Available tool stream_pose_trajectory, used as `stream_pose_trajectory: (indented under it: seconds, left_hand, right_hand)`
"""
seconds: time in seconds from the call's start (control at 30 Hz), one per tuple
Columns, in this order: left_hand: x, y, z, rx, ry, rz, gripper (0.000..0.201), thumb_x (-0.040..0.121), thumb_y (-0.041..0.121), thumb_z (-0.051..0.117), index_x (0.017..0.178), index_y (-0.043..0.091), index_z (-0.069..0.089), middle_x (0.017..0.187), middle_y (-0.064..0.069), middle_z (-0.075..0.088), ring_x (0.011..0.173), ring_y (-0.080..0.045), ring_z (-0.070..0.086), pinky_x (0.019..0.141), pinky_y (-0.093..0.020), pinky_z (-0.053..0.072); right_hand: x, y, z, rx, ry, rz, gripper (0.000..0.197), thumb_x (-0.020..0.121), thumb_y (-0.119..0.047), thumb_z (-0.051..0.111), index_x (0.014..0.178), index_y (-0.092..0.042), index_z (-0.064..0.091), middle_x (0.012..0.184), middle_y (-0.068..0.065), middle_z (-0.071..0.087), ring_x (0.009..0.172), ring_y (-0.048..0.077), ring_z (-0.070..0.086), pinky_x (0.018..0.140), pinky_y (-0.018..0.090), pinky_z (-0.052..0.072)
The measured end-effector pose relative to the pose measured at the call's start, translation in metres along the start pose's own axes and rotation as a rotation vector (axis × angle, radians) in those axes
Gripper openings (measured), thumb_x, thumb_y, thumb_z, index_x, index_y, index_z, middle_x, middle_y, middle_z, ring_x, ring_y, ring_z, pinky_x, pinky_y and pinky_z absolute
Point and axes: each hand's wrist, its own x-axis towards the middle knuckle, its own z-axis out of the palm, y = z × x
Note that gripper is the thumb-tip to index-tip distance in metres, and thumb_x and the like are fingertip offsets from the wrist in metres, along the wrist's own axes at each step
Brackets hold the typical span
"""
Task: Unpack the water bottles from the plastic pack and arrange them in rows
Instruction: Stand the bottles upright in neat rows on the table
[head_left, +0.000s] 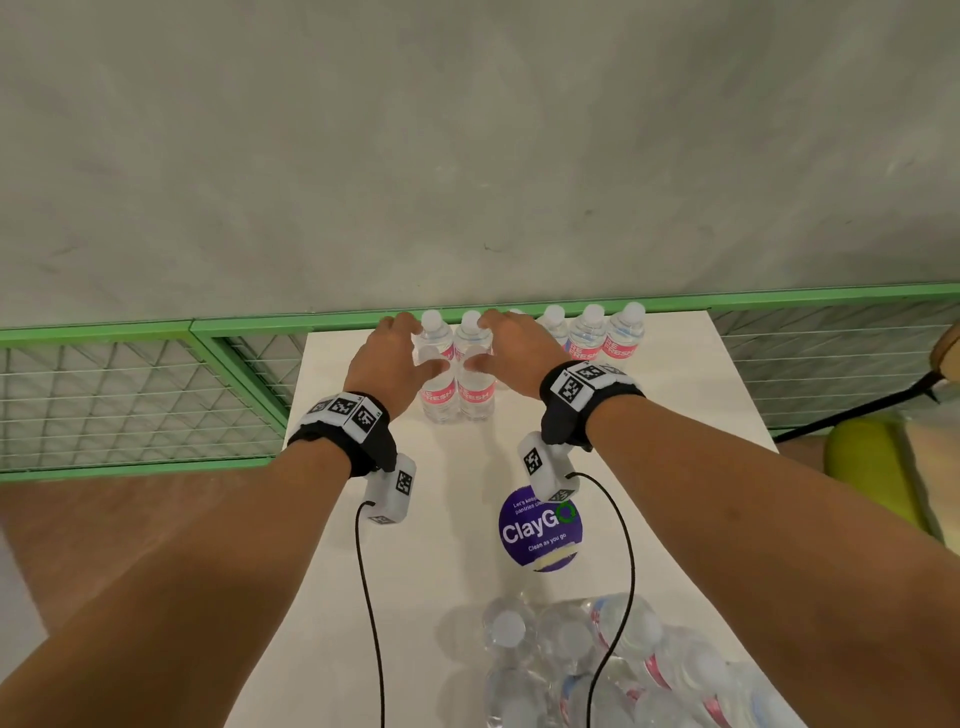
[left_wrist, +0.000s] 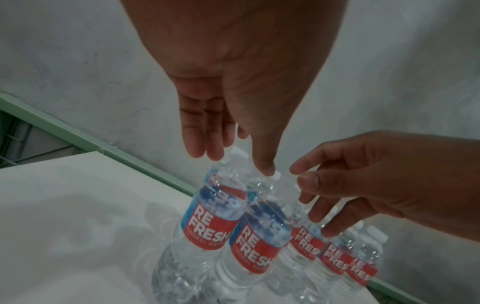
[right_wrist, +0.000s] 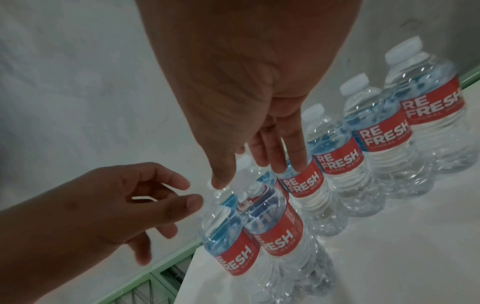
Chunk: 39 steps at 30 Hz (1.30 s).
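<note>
Two clear water bottles with red labels stand side by side on the white table (head_left: 675, 426): the left bottle (head_left: 435, 395) (left_wrist: 207, 222) (right_wrist: 228, 253) and the right bottle (head_left: 477, 397) (left_wrist: 257, 246) (right_wrist: 280, 236). My left hand (head_left: 415, 343) (left_wrist: 233, 148) (right_wrist: 166, 201) hovers at the left bottle's top, fingers loosely spread. My right hand (head_left: 493, 340) (right_wrist: 249, 172) (left_wrist: 324, 185) hangs likewise over the right bottle; neither hand grips. A row of upright bottles (head_left: 587, 338) (right_wrist: 376, 133) (left_wrist: 337, 257) lines the far edge to the right. The torn plastic pack (head_left: 597, 665) with several bottles lies near me.
A round purple sticker (head_left: 540, 527) marks the table's middle. A green rail with wire mesh (head_left: 130, 395) runs behind and left of the table, against a grey wall. A yellow-green seat (head_left: 872, 467) stands at the right. Wrist-camera cables hang over the near table.
</note>
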Motion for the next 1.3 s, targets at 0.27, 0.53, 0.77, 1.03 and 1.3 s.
stream_pose_trajectory:
  seconds: [0.27,0.53,0.77,1.03,1.3]
  left_hand:
    - [-0.078,0.038,-0.053,-0.104,-0.019,0.126,0.036,0.084,0.045,0.071,0.106,0.020,0.056,0.079,0.005,0.066,0.074,-0.016,0.063,0.066,-0.032,0.051]
    - [-0.192,0.069,-0.035,-0.016,-0.334,0.258,0.037,0.087,0.041,0.071,0.116,0.019,0.063,0.101,-0.001,0.068,0.088,-0.019,0.062,0.078,-0.026,0.046]
    - [-0.257,0.075,0.006,0.136,-0.425,0.265,0.047,0.089,0.029,0.070,0.132,0.017,0.058,0.130,-0.006,0.060,0.113,-0.023,0.058,0.094,-0.030,0.044]
    - [-0.276,0.080,0.023,0.241,-0.370,0.276,0.047,0.082,0.015,0.076,0.127,0.020,0.063,0.121,-0.011,0.061,0.111,-0.030,0.059,0.088,-0.032,0.046]
    - [-0.250,0.082,0.023,0.314,-0.419,0.335,0.028,0.083,0.015,0.072,0.110,0.011,0.065,0.105,-0.011,0.061,0.097,-0.030,0.060,0.072,-0.029,0.039]
  right_hand:
    - [-0.082,-0.021,-0.054,-0.032,0.045,0.088,0.051,0.093,-0.047,0.057,0.127,-0.008,0.052,0.123,0.014,0.059,0.109,0.031,0.058,0.090,0.040,0.049]
    - [-0.209,-0.042,-0.047,-0.084,-0.158,0.105,0.034,0.090,-0.039,0.068,0.098,-0.006,0.070,0.074,-0.002,0.060,0.071,0.019,0.056,0.053,0.020,0.040]
    - [-0.282,-0.042,-0.002,-0.277,-0.315,0.088,0.032,0.082,-0.039,0.073,0.101,-0.013,0.073,0.103,0.007,0.070,0.095,0.027,0.065,0.083,0.038,0.055]
    - [-0.311,-0.041,0.024,-0.318,-0.234,0.043,0.037,0.083,-0.031,0.066,0.117,-0.017,0.063,0.104,0.010,0.065,0.087,0.029,0.065,0.075,0.036,0.055]
    - [-0.298,-0.030,0.026,-0.309,-0.218,-0.019,0.034,0.088,-0.020,0.063,0.120,-0.011,0.057,0.107,0.014,0.061,0.090,0.034,0.063,0.067,0.032,0.042]
